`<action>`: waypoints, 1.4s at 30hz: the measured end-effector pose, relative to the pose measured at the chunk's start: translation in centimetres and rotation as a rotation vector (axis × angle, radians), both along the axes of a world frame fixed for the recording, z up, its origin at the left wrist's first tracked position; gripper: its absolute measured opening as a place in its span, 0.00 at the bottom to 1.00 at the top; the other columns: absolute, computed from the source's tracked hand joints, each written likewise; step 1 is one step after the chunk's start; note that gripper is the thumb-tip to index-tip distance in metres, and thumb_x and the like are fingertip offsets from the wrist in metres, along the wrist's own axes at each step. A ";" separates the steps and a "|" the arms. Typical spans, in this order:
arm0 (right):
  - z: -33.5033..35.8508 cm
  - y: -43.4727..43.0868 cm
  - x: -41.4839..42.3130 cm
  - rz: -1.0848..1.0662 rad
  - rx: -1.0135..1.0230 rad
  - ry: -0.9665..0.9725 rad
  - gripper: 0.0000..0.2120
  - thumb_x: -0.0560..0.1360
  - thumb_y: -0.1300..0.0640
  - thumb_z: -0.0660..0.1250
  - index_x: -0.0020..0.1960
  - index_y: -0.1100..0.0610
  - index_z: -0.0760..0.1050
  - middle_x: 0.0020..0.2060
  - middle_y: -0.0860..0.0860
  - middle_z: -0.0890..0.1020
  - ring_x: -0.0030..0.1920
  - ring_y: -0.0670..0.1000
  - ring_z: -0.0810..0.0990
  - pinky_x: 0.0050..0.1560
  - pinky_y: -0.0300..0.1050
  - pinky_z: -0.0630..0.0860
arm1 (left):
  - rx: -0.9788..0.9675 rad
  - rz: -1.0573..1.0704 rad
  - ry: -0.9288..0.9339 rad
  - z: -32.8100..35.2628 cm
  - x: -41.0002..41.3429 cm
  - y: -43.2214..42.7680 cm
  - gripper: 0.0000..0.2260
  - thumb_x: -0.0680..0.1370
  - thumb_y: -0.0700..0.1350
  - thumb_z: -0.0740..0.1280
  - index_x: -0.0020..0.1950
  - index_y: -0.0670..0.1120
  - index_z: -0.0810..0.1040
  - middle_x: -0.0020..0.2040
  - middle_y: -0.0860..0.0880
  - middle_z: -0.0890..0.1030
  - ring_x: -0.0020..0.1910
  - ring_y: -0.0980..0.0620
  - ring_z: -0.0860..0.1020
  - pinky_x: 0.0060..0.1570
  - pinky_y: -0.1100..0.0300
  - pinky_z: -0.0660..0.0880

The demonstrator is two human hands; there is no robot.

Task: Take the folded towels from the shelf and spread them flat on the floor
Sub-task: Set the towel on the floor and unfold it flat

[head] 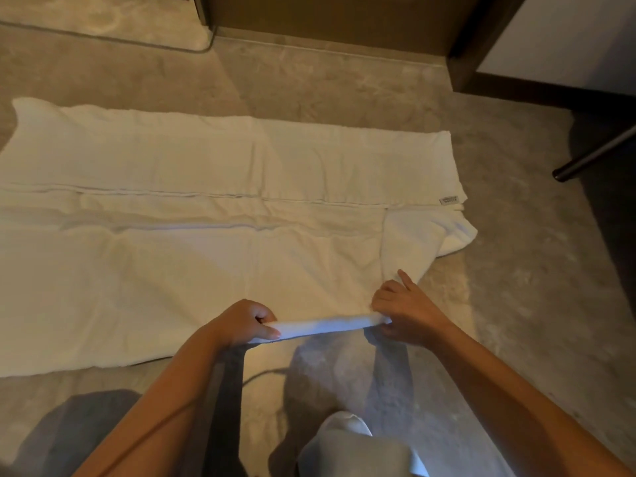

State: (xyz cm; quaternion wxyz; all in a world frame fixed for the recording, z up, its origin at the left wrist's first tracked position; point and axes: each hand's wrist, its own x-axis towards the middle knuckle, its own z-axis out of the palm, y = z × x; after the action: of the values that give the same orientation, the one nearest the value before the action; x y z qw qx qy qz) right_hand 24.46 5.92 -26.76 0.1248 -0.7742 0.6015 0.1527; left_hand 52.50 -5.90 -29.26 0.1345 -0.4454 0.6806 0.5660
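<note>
At 6 o'clock, the left hand [246,323] and right hand [401,306] each grip the near hem of the near towel [172,287], holding it slightly off the floor [516,304] and taut between them. Progress, judged from the layout: the far towel [206,153], spanning 9 to 2 o'clock, lies flat, and the near towel is mostly spread and meets it along the shared edge. Remaining: flatten the turned-over corner [423,242] at 3 o'clock and lower the hem. No shelf is in view, so further towels cannot be confirmed. Surface: mottled beige flooring. Room: wooden panel [327,22] at 12 o'clock and dark furniture leg [592,156] at 2 o'clock.
</note>
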 end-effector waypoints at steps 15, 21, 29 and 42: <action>0.5 8.7 -1.1 -0.524 -0.085 0.126 0.20 0.46 0.60 0.81 0.34 0.53 0.77 0.33 0.50 0.81 0.33 0.55 0.80 0.28 0.45 0.73 | 0.129 -0.058 -0.051 -0.2 0.2 0.1 0.06 0.68 0.39 0.74 0.34 0.46 0.80 0.33 0.48 0.77 0.37 0.52 0.73 0.37 0.61 0.66; -1.2 11.7 -0.9 -0.804 0.000 0.019 0.12 0.72 0.59 0.66 0.55 0.56 0.75 0.53 0.55 0.80 0.58 0.56 0.76 0.67 0.54 0.60 | 0.122 -0.129 -0.071 -0.2 0.2 0.8 0.06 0.69 0.39 0.74 0.35 0.46 0.79 0.35 0.47 0.77 0.38 0.53 0.73 0.38 0.62 0.66; -1.8 11.9 0.8 -0.919 0.068 -0.089 0.14 0.71 0.66 0.62 0.55 0.58 0.77 0.56 0.56 0.77 0.55 0.58 0.75 0.50 0.47 0.71 | 0.147 -0.084 -0.027 -0.3 1.1 2.1 0.02 0.70 0.39 0.73 0.41 0.40 0.82 0.36 0.48 0.79 0.36 0.56 0.76 0.37 0.67 0.70; -2.3 -6.1 8.2 -0.407 -0.002 -0.342 0.23 0.76 0.53 0.60 0.70 0.53 0.65 0.72 0.52 0.64 0.71 0.51 0.62 0.68 0.43 0.60 | -0.423 0.521 -0.063 -1.0 4.0 -2.3 0.14 0.72 0.46 0.70 0.55 0.44 0.79 0.57 0.43 0.78 0.58 0.44 0.75 0.59 0.54 0.70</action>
State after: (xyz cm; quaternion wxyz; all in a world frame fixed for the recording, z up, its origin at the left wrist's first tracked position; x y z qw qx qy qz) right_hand 32.63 -0.16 -29.09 0.2522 -0.6519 0.7151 -0.0093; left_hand 56.49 -8.22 -30.27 -0.0893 -0.6397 0.6417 0.4135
